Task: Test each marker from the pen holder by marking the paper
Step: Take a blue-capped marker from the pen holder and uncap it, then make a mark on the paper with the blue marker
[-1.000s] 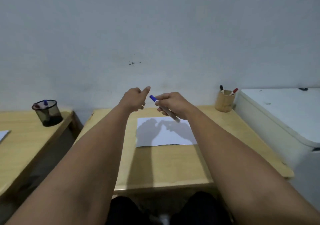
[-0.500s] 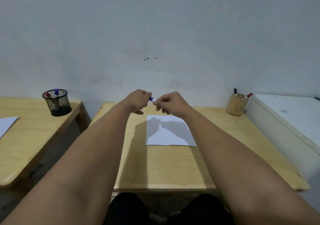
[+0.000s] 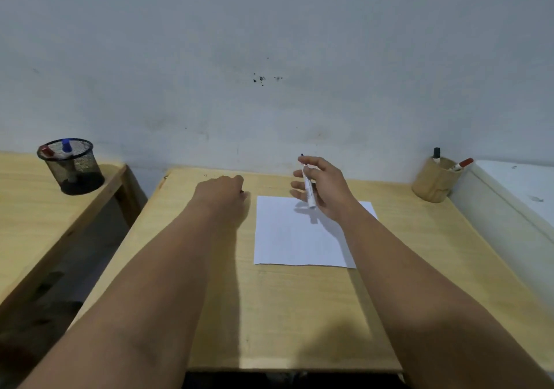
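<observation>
My right hand (image 3: 326,191) holds a white marker (image 3: 308,192) above the far edge of the paper (image 3: 299,239). The marker's bare dark tip points up and away. My left hand (image 3: 221,192) rests as a fist on the wooden desk (image 3: 299,313), just left of the paper. The blue cap is hidden inside this fist. The paper lies flat and shows no marks. A tan pen holder (image 3: 433,185) stands at the desk's far right corner. It holds a black-capped marker (image 3: 436,152) and a red-capped marker (image 3: 461,164).
A black mesh cup (image 3: 72,167) with a red and a blue marker stands on a second desk (image 3: 27,209) to the left, across a gap. A white cabinet (image 3: 515,197) adjoins the desk's right side. A grey wall rises right behind.
My hands met at the blue cap, then drew apart. The cap came off in my left hand, which dropped to the desk. My right hand turned the marker tip up.
</observation>
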The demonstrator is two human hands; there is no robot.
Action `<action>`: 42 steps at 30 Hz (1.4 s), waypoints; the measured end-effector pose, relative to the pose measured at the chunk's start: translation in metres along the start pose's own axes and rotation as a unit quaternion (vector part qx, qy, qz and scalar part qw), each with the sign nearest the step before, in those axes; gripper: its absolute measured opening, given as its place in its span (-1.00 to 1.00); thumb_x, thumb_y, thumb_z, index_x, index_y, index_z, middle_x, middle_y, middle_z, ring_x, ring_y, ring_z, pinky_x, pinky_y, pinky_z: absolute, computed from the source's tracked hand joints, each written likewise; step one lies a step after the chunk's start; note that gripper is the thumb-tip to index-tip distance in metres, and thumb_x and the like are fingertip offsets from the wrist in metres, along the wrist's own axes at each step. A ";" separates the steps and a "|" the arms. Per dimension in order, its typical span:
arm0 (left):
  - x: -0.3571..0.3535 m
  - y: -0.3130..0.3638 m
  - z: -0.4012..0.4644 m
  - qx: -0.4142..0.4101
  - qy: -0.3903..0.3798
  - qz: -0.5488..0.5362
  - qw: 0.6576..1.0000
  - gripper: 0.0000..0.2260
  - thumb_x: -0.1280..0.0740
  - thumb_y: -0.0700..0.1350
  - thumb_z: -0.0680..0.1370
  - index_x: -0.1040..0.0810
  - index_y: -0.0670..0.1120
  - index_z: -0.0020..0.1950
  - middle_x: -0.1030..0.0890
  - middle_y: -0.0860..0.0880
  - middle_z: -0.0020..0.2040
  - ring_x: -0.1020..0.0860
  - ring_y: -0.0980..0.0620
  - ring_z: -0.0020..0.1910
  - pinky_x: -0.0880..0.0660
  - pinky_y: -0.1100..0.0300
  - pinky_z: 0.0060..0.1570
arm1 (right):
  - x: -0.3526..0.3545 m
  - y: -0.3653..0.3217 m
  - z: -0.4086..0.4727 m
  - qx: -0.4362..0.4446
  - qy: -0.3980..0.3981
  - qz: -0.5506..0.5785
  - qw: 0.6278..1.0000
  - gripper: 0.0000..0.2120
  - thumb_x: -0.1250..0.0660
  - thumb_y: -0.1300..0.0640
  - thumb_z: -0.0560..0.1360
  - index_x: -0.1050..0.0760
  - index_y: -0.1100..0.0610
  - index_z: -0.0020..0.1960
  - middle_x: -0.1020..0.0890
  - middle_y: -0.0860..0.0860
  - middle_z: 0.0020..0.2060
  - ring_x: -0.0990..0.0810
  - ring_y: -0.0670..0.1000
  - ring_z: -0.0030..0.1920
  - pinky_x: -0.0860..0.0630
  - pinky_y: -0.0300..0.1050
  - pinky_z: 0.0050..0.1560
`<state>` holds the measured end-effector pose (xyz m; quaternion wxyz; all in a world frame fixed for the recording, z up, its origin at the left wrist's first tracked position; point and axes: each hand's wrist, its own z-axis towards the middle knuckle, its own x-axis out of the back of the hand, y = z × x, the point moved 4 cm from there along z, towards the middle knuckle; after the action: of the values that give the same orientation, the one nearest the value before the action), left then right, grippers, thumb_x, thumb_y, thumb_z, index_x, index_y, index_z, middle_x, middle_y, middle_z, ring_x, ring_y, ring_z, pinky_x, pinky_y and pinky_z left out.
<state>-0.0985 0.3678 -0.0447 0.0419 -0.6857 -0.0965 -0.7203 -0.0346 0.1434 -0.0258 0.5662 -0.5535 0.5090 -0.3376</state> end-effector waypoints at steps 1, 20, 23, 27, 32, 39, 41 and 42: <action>-0.003 -0.001 0.002 -0.005 0.000 0.009 1.000 -0.73 -0.12 0.05 0.68 -0.48 -0.07 0.21 -0.60 -0.09 0.12 -0.58 -0.17 0.04 -0.40 0.04 -0.07 | -0.001 0.001 0.004 -0.019 -0.001 0.046 0.999 -0.76 -0.22 0.31 0.71 -0.65 0.16 0.19 -0.67 0.22 0.03 -0.73 0.14 -0.24 -0.76 0.05 -0.11; -0.027 0.026 -0.061 -0.169 0.130 -0.035 0.976 -0.48 -0.19 0.38 0.52 -0.62 0.01 0.15 -0.67 0.10 0.11 -0.60 0.00 0.09 -0.55 0.09 -0.18 | -0.052 0.029 0.025 0.055 0.098 -0.085 0.990 -0.86 -0.33 0.08 0.63 -0.61 0.12 -0.03 -0.71 0.10 -0.33 -0.52 0.03 -0.46 -0.42 -0.19 -0.45; -0.034 0.019 -0.069 -0.130 0.128 -0.056 0.982 -0.43 -0.14 0.49 0.50 -0.54 0.02 0.06 -0.60 0.13 0.05 -0.57 0.05 0.05 -0.55 0.08 -0.19 | -0.056 0.046 0.019 0.052 0.076 -0.113 0.989 -0.85 -0.39 0.07 0.61 -0.63 0.15 -0.02 -0.70 0.07 -0.34 -0.55 0.02 -0.45 -0.45 -0.21 -0.44; -0.043 0.014 -0.076 -0.112 0.042 -0.089 0.989 -0.11 -0.13 0.59 0.42 -0.41 -0.01 0.52 -0.40 0.03 0.57 -0.33 -0.02 0.56 -0.29 -0.07 0.52 | -0.049 0.067 0.018 0.041 0.078 -0.113 0.990 -0.87 -0.40 0.12 0.61 -0.62 0.10 -0.12 -0.69 0.09 -0.37 -0.55 0.01 -0.47 -0.44 -0.18 -0.41; -0.048 0.010 -0.077 -0.116 -0.022 -0.086 0.989 0.12 -0.09 0.67 0.34 -0.12 -0.05 0.69 -0.05 0.00 0.72 0.06 0.02 0.70 0.12 -0.11 0.65 | -0.049 0.069 0.022 0.035 0.072 -0.121 0.989 -0.86 -0.41 0.11 0.58 -0.61 0.05 -0.15 -0.71 0.13 -0.33 -0.56 0.01 -0.46 -0.45 -0.17 -0.38; -0.049 0.010 -0.076 -0.108 -0.023 -0.084 0.990 0.14 -0.09 0.68 0.32 -0.10 -0.03 0.70 0.00 0.03 0.72 0.10 0.08 0.69 0.16 -0.06 0.65 | -0.055 0.055 0.034 0.018 0.066 -0.138 0.988 -0.81 -0.47 0.03 0.50 -0.67 0.15 -0.15 -0.71 0.04 -0.34 -0.58 0.05 -0.38 -0.41 -0.14 -0.37; -0.048 0.011 -0.078 -0.108 -0.025 -0.085 0.990 0.14 -0.09 0.68 0.32 -0.09 -0.03 0.70 0.01 0.04 0.72 0.12 0.09 0.69 0.16 -0.04 0.65 | -0.055 0.061 0.037 0.038 0.074 -0.146 0.986 -0.64 -0.50 -0.12 0.54 -0.60 0.14 -0.24 -0.66 0.00 -0.39 -0.55 0.02 -0.41 -0.43 -0.13 -0.36; -0.047 0.011 -0.078 -0.110 -0.028 -0.085 0.990 0.15 -0.09 0.69 0.32 -0.08 -0.03 0.70 0.02 0.04 0.72 0.12 0.09 0.69 0.16 -0.04 0.65 | -0.054 0.067 0.037 0.047 0.079 -0.154 0.984 -0.59 -0.47 -0.16 0.57 -0.58 0.11 -0.29 -0.65 -0.03 -0.41 -0.56 0.00 -0.41 -0.45 -0.12 -0.34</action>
<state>-0.1702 0.3383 -0.0938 -0.0980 -0.6950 -0.0760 -0.7083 -0.0253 0.2157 -0.0846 0.4906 -0.5694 0.4445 -0.4873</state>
